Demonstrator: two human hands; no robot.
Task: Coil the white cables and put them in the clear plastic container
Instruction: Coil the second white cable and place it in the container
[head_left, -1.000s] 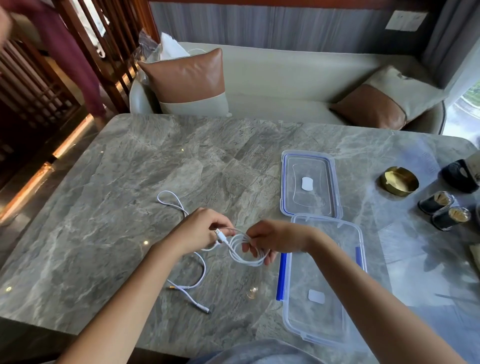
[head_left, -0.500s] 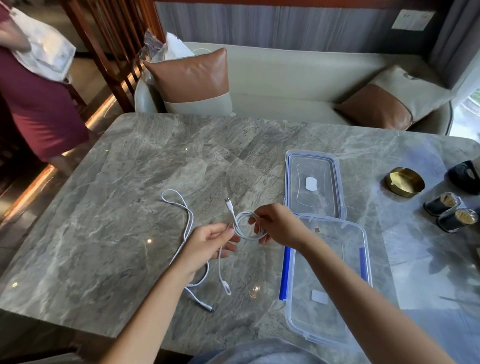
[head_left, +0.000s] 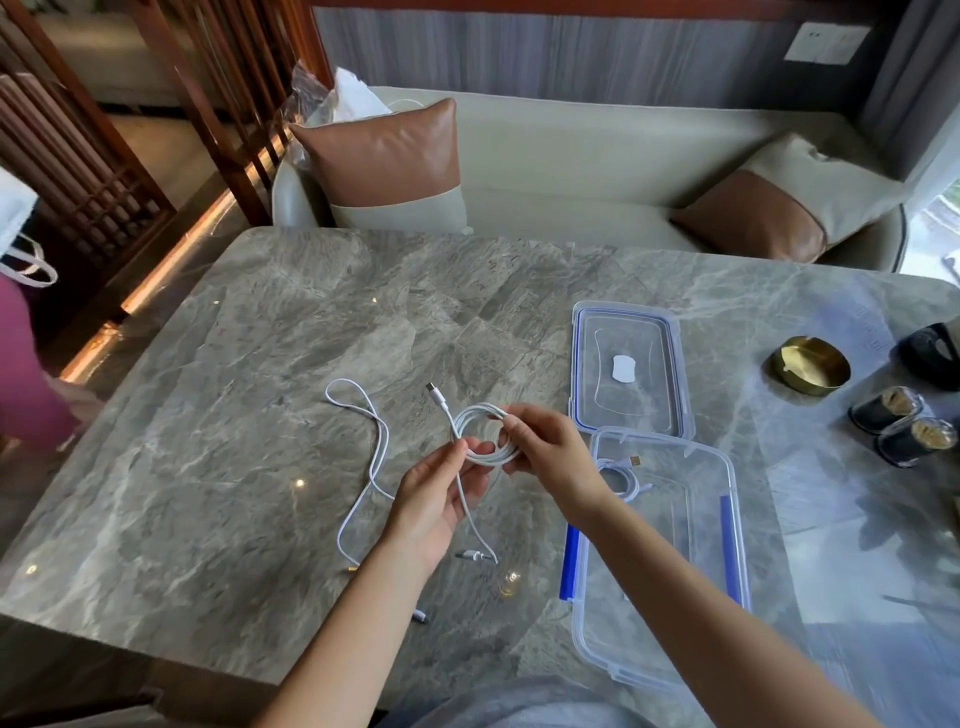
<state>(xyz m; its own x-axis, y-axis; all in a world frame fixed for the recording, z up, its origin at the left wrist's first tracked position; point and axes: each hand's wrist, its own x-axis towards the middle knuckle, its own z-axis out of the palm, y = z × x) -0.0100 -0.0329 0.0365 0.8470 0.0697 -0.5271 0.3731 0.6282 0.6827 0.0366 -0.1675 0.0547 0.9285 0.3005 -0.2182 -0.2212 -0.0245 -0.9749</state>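
A white cable coil (head_left: 470, 418) hangs just above the marble table (head_left: 260, 415). My right hand (head_left: 545, 447) pinches its right side, and one plug end sticks up to the left. My left hand (head_left: 441, 493) pinches the same cable's loose tail at the coil's lower left; the tail drops to a plug by my wrist. A second white cable (head_left: 371, 457) lies uncoiled on the table to the left. The clear plastic container (head_left: 727, 545) with blue clips stands open at the right, with one coiled cable (head_left: 621, 475) inside its far end.
The container's lid (head_left: 631, 364) lies flat beyond it. A brass dish (head_left: 810, 364), two small dark jars (head_left: 904, 423) and a black object sit at the table's right edge. A sofa with cushions runs behind the table. A person in pink stands at the far left.
My right hand has lifted the coil up and away from me. My left hand let go near the plug and slid down to take hold of the loose tail. The person at left moved off.
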